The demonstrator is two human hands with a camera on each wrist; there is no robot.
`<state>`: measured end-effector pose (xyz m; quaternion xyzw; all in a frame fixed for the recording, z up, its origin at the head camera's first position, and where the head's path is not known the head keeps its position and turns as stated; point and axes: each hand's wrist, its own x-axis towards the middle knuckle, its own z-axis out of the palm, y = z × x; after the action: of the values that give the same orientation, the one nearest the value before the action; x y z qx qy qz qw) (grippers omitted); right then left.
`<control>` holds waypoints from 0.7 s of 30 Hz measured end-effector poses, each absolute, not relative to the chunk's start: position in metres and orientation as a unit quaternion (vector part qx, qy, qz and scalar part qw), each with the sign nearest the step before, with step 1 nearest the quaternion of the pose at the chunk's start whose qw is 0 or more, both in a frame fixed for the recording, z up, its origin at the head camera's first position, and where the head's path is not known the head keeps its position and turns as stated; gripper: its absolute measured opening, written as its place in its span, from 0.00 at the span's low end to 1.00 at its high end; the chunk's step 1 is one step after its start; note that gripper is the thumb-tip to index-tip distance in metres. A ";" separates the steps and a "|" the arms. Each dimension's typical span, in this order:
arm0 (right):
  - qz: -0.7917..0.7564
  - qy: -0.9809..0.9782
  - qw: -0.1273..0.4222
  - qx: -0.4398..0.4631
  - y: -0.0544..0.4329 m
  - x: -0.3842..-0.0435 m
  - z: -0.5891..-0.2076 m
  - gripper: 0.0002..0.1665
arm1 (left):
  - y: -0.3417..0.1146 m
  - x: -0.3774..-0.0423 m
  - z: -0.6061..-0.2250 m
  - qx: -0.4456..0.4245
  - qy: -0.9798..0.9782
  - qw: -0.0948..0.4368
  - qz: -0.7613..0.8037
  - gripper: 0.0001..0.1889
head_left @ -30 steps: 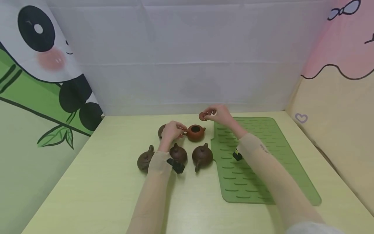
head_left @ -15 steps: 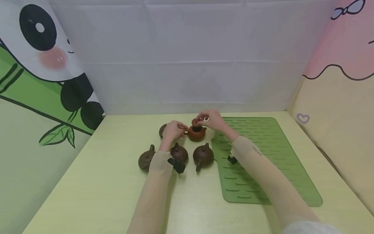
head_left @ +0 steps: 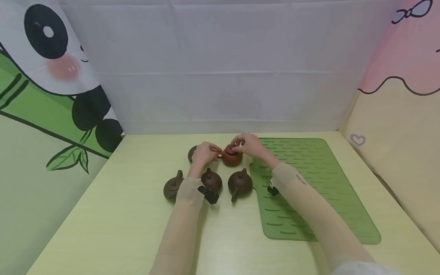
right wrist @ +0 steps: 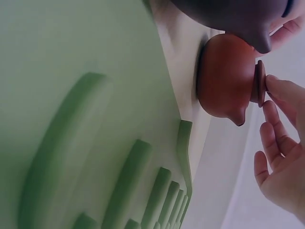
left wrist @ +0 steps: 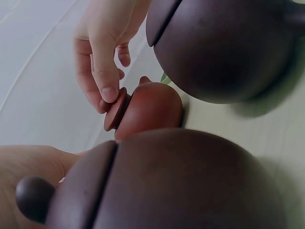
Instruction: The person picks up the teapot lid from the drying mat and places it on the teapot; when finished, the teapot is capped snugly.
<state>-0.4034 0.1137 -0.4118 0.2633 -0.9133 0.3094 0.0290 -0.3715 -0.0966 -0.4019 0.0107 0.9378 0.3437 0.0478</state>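
Note:
A reddish-brown clay teapot stands at the back of the table, left of the green mat. My left hand pinches its handle from the left side. Thumb and fingers of my right hand pinch the teapot's round lid by its knob. In both wrist views the lid sits at the teapot's mouth, slightly tilted with part of its inner rim showing. The right wrist view shows the short spout pointing away from the left hand.
Dark brown teapots stand close by: one in front of the reddish one, another beside the left wrist, a third farther left. A further one is mostly behind the left hand. The ridged green mat lies on the right.
My right hand has carried the lid left and down from above the mat's back edge onto the teapot's mouth. The left hand has kept its hold on the handle.

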 end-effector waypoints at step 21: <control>0.337 -0.902 0.005 0.270 0.116 -0.400 -0.415 0.11 | -0.096 -0.370 -0.403 0.007 0.942 0.048 0.333 0.11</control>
<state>-0.4002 0.1162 -0.4147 0.2703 -0.9020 0.3366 0.0053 -0.3705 -0.0962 -0.4027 0.0069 0.9417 0.3329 0.0485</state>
